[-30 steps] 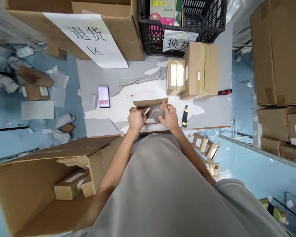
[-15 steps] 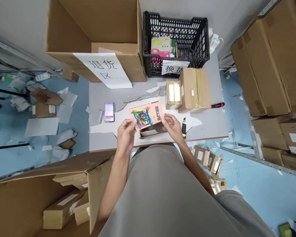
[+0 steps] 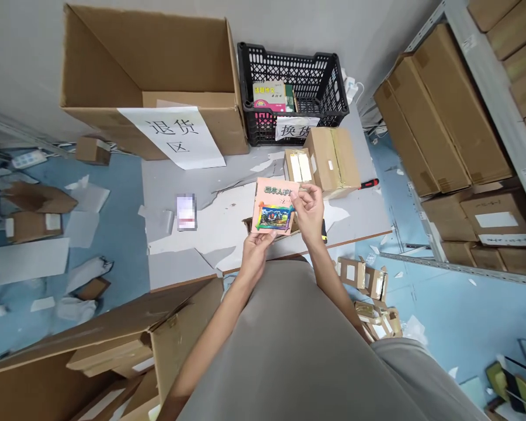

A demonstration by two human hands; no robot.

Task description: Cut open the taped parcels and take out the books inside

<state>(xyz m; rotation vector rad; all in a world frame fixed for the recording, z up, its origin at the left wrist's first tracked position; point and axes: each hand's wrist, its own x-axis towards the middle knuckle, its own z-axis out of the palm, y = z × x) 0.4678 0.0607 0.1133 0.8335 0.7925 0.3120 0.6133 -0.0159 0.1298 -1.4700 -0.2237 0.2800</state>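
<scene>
A pink book [image 3: 275, 202] with a colourful picture on its cover is held upright between my two hands, its title at the top. My left hand [image 3: 255, 255] pinches its lower edge with the thumb in front. At its right edge, my right hand [image 3: 308, 211] grips near the upper corner, fingers curled. Behind and below the book lies an open small cardboard box [image 3: 247, 224], mostly hidden. A yellow and black box cutter [image 3: 324, 231] shows partly beside my right hand.
On the table [image 3: 170, 272] lie a phone [image 3: 186, 212] and torn paper. A big carton [image 3: 158, 137] with a sign and a black crate [image 3: 296, 126] holding books stand at the back. Two taped boxes [image 3: 335, 161] sit right; a large open carton [image 3: 175, 327] is at lower left.
The book has turned from lying sideways to upright. My left hand has shifted right to its lower edge, and my right hand has moved up its side. The view has swung slightly.
</scene>
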